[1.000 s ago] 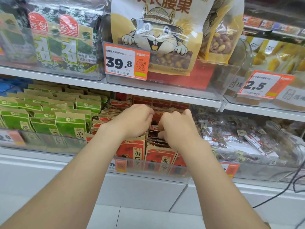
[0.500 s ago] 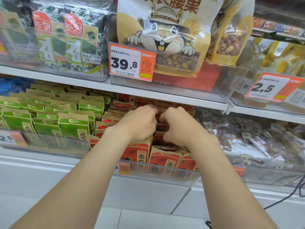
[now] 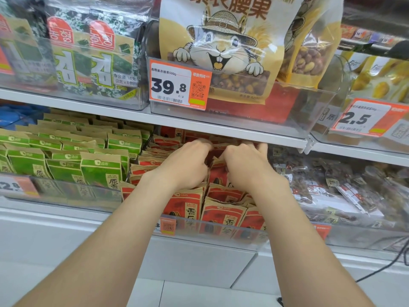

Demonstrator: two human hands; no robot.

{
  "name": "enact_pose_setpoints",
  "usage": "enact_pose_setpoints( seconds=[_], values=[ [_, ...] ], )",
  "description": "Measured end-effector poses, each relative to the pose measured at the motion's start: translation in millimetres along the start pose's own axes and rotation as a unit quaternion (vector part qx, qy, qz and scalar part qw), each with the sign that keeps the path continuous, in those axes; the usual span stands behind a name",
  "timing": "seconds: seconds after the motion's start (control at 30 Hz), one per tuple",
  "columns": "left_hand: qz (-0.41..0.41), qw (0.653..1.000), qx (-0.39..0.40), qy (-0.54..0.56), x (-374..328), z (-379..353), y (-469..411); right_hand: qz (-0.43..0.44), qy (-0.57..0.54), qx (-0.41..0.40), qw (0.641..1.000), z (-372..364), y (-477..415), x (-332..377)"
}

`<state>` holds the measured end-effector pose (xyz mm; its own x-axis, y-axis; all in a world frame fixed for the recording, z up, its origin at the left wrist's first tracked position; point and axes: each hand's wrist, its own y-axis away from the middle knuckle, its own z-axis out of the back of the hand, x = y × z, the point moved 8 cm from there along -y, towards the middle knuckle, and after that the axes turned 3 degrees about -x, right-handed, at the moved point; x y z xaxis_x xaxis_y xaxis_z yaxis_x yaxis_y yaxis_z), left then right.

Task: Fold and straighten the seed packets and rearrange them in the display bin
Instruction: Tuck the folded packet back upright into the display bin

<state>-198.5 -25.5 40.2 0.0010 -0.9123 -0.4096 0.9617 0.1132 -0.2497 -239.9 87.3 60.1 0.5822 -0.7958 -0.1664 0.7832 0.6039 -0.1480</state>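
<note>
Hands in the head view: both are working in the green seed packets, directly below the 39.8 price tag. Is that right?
Wrong on the colour. The head view shows the left hand and right hand among the red seed packets; the green seed packets sit further left. The hands are below the 39.8 price tag.

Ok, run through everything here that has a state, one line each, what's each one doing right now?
red seed packets: front rows upright, middle ones leaning and rumpled.
left hand: fingers curled, pinching a packet top mid-bin.
right hand: fingers curled on the same cluster of packets.
green seed packets: upright, in neat rows.
display bin: full, packets rising above its clear front wall.
cashew bag: upright on the shelf above.
</note>
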Motion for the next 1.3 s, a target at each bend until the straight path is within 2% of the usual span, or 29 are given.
enact_pose_setpoints(
  seconds=[0.07,0.17,0.23,0.4,0.53,0.7,0.87,0.97,1.03,1.17,1.3],
  values=[
    [-0.002,1.000,-0.002,-0.001,-0.4,-0.5,-0.3,0.000,0.003,0.021,1.000,-1.3,0.6,2.5],
    [-0.005,1.000,-0.003,-0.005,-1.4,-2.0,-1.1,-0.014,0.001,0.112,0.994,-17.9,5.4,10.2],
    [-0.006,1.000,-0.001,-0.010,-1.0,-4.0,-1.3,-0.024,-0.024,0.142,0.989,-23.2,9.4,13.1],
    [-0.028,0.999,-0.005,-0.014,-4.2,-1.2,-0.3,-0.026,-0.098,0.055,0.993,-10.2,14.1,8.8],
    [-0.054,0.998,-0.020,-0.011,-16.4,4.3,6.3,-0.015,-0.126,0.071,0.989,-22.1,29.2,10.1],
    [-0.091,0.986,-0.136,0.004,-30.6,30.5,23.3,-0.027,-0.206,-0.054,0.977,2.9,53.8,-3.8],
    [-0.094,0.962,-0.258,0.011,-44.8,57.9,57.7,-0.094,-0.304,-0.194,0.928,23.8,86.7,-31.4],
    [-0.096,0.942,-0.312,0.073,-51.4,73.4,82.8,-0.130,-0.325,-0.242,0.905,31.9,101.4,-41.9],
    [-0.086,0.922,-0.347,0.149,-55.2,83.7,99.8,-0.106,-0.359,-0.249,0.893,31.7,106.8,-41.2],
    [-0.033,0.883,-0.376,0.280,-54.5,90.5,118.0,0.027,-0.390,-0.298,0.871,49.9,120.4,-22.3],
    [-0.019,0.824,-0.417,0.382,-61.4,100.4,132.3,0.055,-0.429,-0.406,0.805,78.3,148.9,-13.9]
  ],
)
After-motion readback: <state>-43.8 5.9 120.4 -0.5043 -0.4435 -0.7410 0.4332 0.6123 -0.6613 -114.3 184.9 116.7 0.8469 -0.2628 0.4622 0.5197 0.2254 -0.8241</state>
